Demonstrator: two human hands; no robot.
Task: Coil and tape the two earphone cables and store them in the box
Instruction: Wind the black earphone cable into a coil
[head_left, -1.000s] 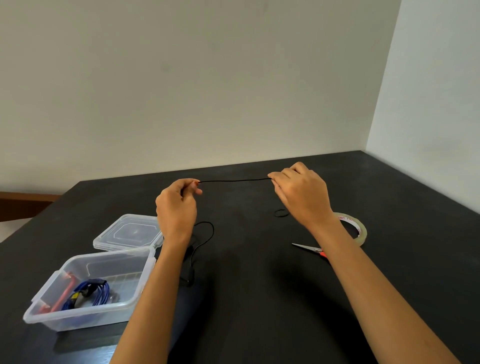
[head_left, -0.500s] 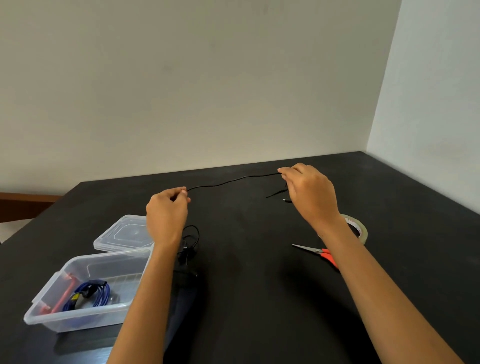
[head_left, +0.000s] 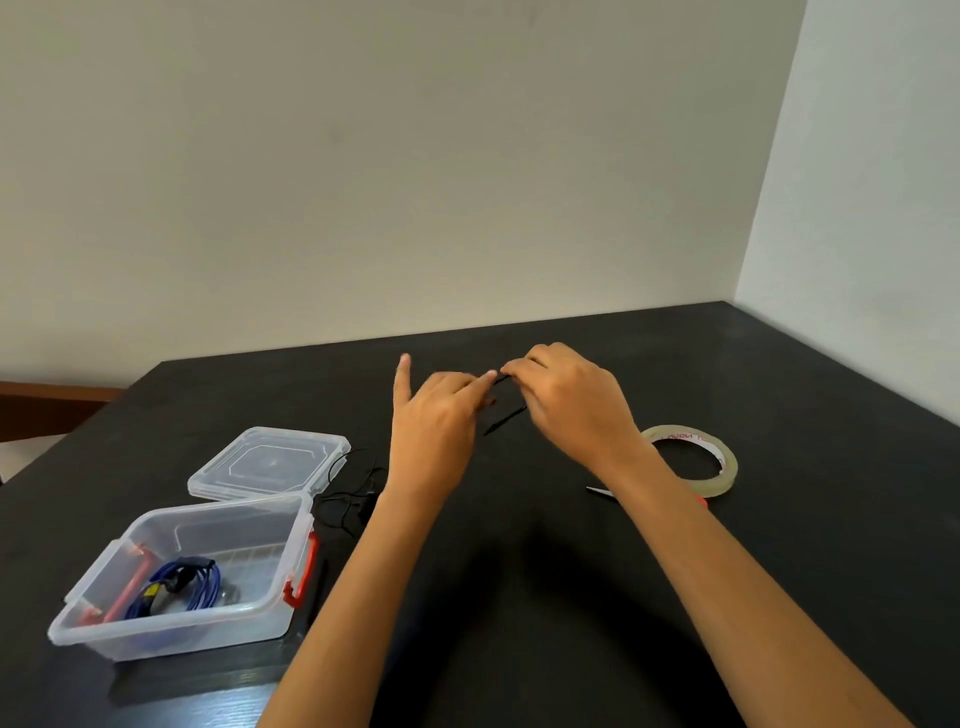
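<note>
2 hands, left hand (head_left: 436, 421) and right hand (head_left: 569, 400), pinch the black earphone cable (head_left: 505, 418) held just between them.

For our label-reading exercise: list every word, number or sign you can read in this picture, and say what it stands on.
Tape roll: red lettering on the inner core, too blurred to read.
Blue cable in the box: a yellow tag, too small to read.
No other text shows.
</note>
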